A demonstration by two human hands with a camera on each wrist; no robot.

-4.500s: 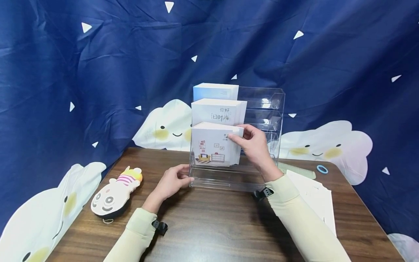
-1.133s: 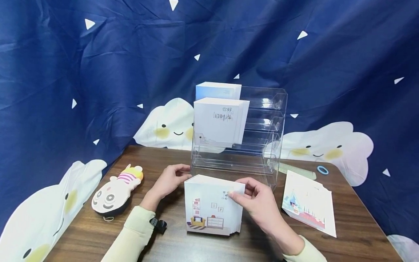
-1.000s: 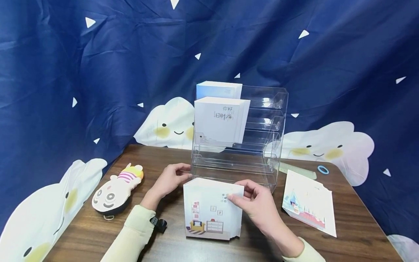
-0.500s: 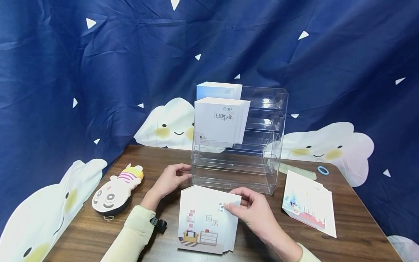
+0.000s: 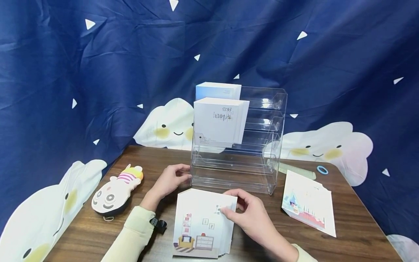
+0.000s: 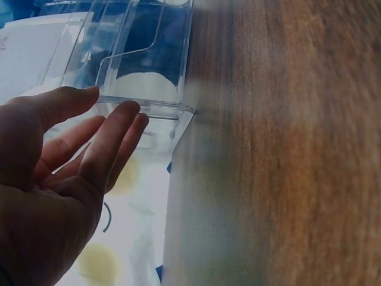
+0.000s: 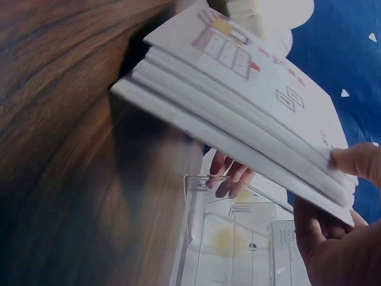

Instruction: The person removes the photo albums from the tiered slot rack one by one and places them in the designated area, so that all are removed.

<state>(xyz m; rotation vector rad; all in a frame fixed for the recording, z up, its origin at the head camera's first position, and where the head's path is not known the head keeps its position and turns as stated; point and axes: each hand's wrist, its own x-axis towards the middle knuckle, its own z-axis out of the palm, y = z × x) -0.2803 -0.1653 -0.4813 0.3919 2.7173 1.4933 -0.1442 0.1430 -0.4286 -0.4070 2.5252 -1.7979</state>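
Note:
A stack of square white booklets (image 5: pixel 199 225), with a sofa and cabinet drawn on its front, stands tilted before the rack. My right hand (image 5: pixel 250 214) grips its upper right corner, thumb on the front cover and fingers behind. The layered edges of the booklets (image 7: pixel 238 119) show in the right wrist view. The clear tiered display rack (image 5: pixel 235 174) stands upright at the middle of the table. At its lower left front corner rests my left hand (image 5: pixel 171 180); in the left wrist view the loosely bent fingers (image 6: pixel 101 152) lie against the clear side.
White booklets (image 5: pixel 219 122) and blue-topped ones (image 5: pixel 212 91) fill upper left tiers. More booklets (image 5: pixel 309 203) lie right, near a pale comb (image 5: pixel 298 170) and blue ring (image 5: pixel 322 170). A plush toy (image 5: pixel 116 193) lies left on the wooden table (image 5: pixel 353 218). A blue curtain (image 5: pixel 137 47) hangs behind.
My right hand has drawn the booklet stack out of the rack's lower tier, then down and toward me. Over the last second it has shifted slightly left and leaned back. My left hand has stayed.

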